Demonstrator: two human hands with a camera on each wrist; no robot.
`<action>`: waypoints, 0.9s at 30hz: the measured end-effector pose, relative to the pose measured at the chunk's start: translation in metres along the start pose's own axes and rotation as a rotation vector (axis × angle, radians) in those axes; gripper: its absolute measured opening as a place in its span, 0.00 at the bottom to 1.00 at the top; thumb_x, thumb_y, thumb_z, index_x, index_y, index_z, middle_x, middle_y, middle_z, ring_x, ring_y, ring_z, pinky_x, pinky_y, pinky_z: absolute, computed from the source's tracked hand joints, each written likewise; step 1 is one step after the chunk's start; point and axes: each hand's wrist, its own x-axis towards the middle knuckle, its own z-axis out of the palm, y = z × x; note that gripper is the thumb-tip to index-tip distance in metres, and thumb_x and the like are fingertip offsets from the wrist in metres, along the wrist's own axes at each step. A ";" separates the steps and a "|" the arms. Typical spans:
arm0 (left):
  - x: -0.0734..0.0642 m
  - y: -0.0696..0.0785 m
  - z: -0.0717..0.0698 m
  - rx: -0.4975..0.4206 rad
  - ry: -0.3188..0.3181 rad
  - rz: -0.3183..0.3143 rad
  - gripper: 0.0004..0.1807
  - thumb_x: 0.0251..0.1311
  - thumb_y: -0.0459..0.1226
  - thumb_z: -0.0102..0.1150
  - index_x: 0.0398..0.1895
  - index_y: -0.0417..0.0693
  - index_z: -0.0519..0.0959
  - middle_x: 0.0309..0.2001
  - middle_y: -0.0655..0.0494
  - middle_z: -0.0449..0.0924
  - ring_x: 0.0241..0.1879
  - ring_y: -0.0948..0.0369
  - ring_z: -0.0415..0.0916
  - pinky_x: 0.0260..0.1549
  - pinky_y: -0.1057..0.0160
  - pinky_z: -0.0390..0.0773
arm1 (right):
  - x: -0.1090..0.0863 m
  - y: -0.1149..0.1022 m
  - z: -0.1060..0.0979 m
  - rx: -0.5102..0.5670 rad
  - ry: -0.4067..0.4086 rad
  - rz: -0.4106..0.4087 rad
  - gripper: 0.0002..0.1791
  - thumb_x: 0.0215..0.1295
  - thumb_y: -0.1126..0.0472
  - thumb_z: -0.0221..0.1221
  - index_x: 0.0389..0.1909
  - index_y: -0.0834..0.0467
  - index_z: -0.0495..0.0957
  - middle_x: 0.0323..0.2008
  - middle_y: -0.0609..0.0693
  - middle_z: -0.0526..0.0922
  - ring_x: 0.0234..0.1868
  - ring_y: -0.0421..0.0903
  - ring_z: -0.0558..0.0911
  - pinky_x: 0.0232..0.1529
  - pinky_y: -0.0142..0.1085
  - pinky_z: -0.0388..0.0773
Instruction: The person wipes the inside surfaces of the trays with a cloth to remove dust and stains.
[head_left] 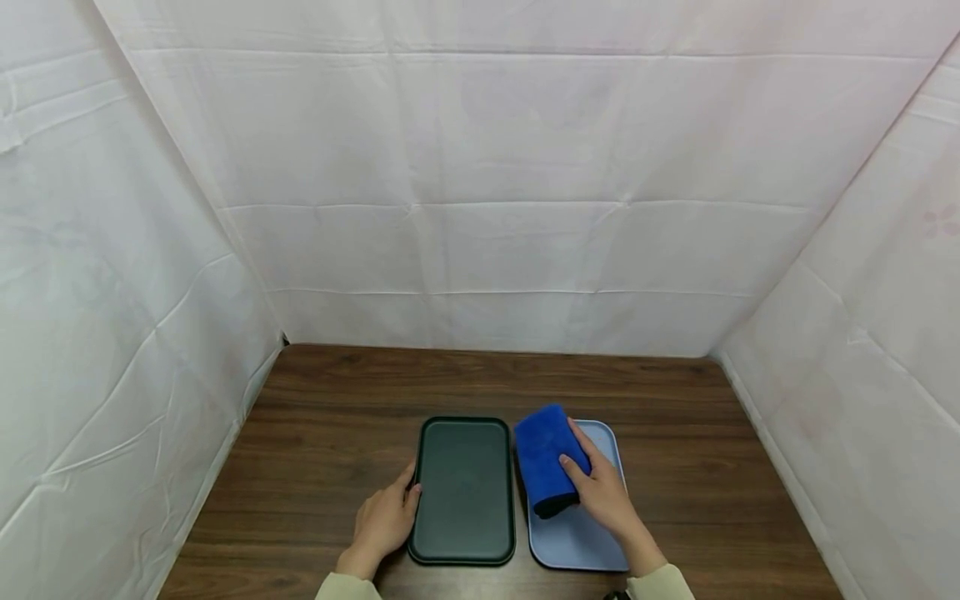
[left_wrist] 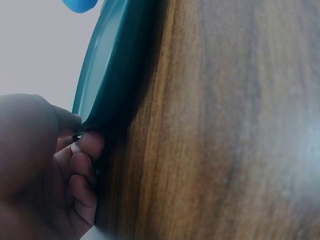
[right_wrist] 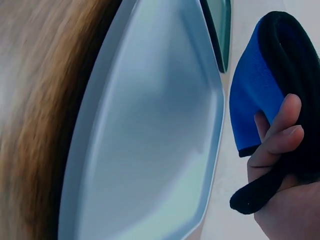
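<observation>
A dark green tray point(head_left: 463, 492) lies flat on the table. My left hand point(head_left: 384, 518) pinches its left rim, thumb on the edge and fingers curled underneath, as the left wrist view shows at the green tray's corner point(left_wrist: 102, 75). To the right lies a light blue tray point(head_left: 573, 542). Above it my right hand point(head_left: 600, 492) holds a folded blue cloth point(head_left: 546, 454) with black edging. In the right wrist view the cloth point(right_wrist: 247, 95) is clasped between thumb and fingers, raised off the blue tray point(right_wrist: 145, 120).
Both trays rest side by side on a brown wood-grain table point(head_left: 337, 400), near its front edge. White cloth sheets point(head_left: 517, 250) hang behind the table and on both sides.
</observation>
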 end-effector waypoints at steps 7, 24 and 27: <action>0.001 0.000 -0.001 0.006 0.015 -0.004 0.28 0.78 0.46 0.52 0.78 0.58 0.67 0.14 0.64 0.64 0.13 0.64 0.54 0.16 0.63 0.57 | 0.005 -0.008 0.015 0.007 -0.018 -0.020 0.35 0.80 0.52 0.55 0.83 0.39 0.54 0.75 0.62 0.66 0.41 0.53 0.83 0.26 0.42 0.80; -0.002 0.000 -0.001 -0.002 0.018 0.020 0.28 0.78 0.46 0.52 0.79 0.56 0.67 0.15 0.63 0.65 0.13 0.64 0.55 0.15 0.63 0.57 | 0.022 -0.014 0.045 -0.152 0.020 -0.119 0.36 0.80 0.56 0.54 0.83 0.43 0.53 0.78 0.62 0.63 0.73 0.64 0.71 0.67 0.61 0.70; -0.003 0.000 -0.001 0.003 0.020 0.015 0.28 0.78 0.46 0.52 0.79 0.56 0.67 0.15 0.63 0.65 0.13 0.63 0.55 0.16 0.63 0.57 | 0.024 -0.016 0.049 -0.217 0.044 -0.141 0.36 0.80 0.57 0.55 0.83 0.44 0.54 0.76 0.63 0.66 0.73 0.65 0.71 0.68 0.62 0.69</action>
